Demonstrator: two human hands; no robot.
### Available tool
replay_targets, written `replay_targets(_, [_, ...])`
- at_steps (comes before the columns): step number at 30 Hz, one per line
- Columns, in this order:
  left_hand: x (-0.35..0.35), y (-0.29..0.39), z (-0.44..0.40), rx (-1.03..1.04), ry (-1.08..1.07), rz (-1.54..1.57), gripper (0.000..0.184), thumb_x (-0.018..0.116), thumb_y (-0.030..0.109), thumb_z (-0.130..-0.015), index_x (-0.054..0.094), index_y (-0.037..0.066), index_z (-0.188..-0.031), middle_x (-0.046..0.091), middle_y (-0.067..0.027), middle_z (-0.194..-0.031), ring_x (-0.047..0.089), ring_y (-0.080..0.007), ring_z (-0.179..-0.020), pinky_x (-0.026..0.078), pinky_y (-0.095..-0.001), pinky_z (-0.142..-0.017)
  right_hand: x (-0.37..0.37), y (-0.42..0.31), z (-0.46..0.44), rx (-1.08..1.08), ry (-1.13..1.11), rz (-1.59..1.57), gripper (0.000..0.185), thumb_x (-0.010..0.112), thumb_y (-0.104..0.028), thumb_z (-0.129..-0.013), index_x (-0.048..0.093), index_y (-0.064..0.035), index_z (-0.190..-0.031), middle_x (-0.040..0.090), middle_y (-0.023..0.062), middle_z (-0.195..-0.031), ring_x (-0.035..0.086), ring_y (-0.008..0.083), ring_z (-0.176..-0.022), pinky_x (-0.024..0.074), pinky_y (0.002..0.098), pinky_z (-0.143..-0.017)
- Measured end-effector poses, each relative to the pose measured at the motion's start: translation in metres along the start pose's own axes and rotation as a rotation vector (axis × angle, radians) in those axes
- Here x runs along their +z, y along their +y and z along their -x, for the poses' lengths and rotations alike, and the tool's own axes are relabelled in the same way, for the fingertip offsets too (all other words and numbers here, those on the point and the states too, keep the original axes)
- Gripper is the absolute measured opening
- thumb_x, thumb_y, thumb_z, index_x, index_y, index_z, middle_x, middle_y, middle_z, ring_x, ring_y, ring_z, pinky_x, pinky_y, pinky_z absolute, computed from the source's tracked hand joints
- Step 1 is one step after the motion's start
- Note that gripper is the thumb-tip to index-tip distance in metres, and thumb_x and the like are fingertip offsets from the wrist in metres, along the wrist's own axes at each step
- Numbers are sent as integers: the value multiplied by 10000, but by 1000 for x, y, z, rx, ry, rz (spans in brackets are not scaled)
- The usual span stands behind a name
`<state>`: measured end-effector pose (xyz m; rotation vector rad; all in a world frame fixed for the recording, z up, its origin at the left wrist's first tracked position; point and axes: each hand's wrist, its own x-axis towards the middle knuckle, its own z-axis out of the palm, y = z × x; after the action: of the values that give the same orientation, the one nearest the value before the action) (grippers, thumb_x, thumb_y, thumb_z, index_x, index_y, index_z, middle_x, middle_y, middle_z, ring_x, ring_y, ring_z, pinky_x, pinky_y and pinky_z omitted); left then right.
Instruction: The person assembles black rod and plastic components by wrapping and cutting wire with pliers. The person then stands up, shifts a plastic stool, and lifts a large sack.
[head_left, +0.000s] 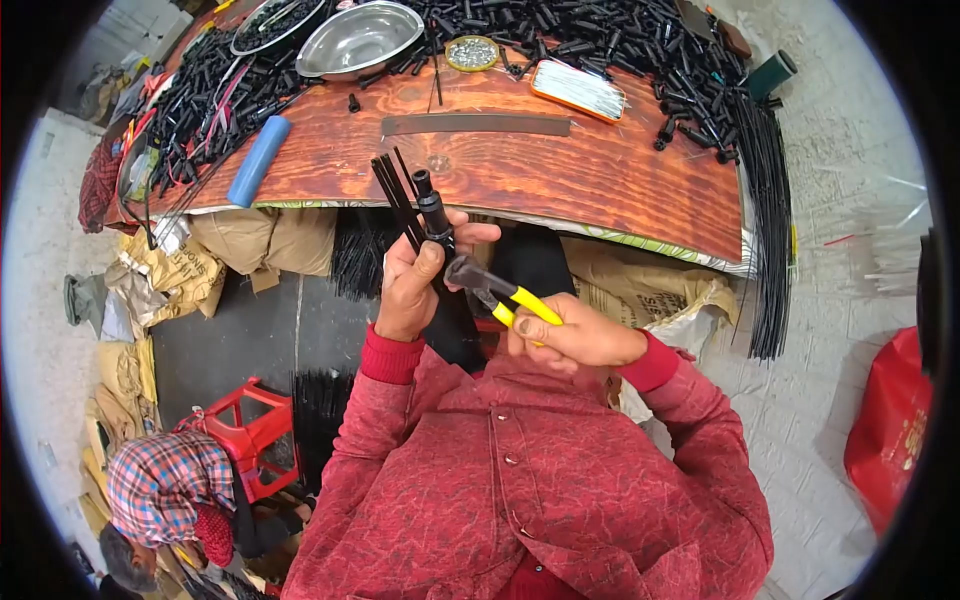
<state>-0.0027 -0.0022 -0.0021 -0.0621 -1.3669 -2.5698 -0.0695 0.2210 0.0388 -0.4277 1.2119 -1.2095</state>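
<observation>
Working the pincers point(483, 282) cleanly depends, I'd say, on the left hand point(405, 290) keeping the black fitting point(431, 212) steady while the right hand point(572, 333) squeezes squarely, clear of the fingertips. Left fingers grip the fitting and thin rods point(391, 198); right fingers wrap the yellow handles — the fitting, glossy, ridged and nearly upright, is held by the near edge of the counter point(560, 172).

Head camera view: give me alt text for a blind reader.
The left hand holds a black tubular part and thin black rods; the right hand holds yellow-handled pliers beside it. Beyond, black parts lie heaped on a wooden table.
</observation>
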Motion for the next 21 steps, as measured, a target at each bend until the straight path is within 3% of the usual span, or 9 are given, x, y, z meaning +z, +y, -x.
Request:
replay_targets(1, [-2,-2,-1,7,6,-19,478,625,366,-957,521,30,-1280,651,-242,-1176,481,-69,-627,391,-206,-567,-1,3,1,-94,125,241,294,504,-277,-1032,600,-1,-1006,468,-18,-584,438,58,-455,377,230,-428])
replay_targets(4, [-1,-3,-4,10,5,25,481,616,365,-963,514,37,-1300,633,-243,-1217,473,-77,-637,391,-220,-572,-7,3,7,-111,126,139,258,502,-231,-1024,602,7,-1039,472,-21,-599,472,58,-480,395,236,-442])
replay_targets(14, [6,-6,-9,31,-27,-10,468,553,342,-1002,465,35,-1344,548,-267,-1332,462,-100,-658,394,-248,-584,-29,-28,14,-196,228,449,240,500,-189,-1008,576,-3,-1140,589,8,-740,522,65,-552,440,224,-539])
replay_targets(20, [2,-12,-7,-12,73,-107,433,502,295,-1031,459,4,-1349,611,-180,-1140,466,-117,-663,395,-261,-573,-35,-46,17,-173,217,539,248,517,-188,-986,578,-13,-1151,635,32,-805,557,83,-585,477,256,-572])
replay_targets(21, [10,-10,-9,21,101,-85,420,484,282,-1039,464,-7,-1343,609,-140,-1028,467,-124,-659,393,-265,-569,-39,-46,17,-181,205,564,248,524,-199,-984,574,-14,-1141,656,48,-845,575,97,-608,487,272,-588])
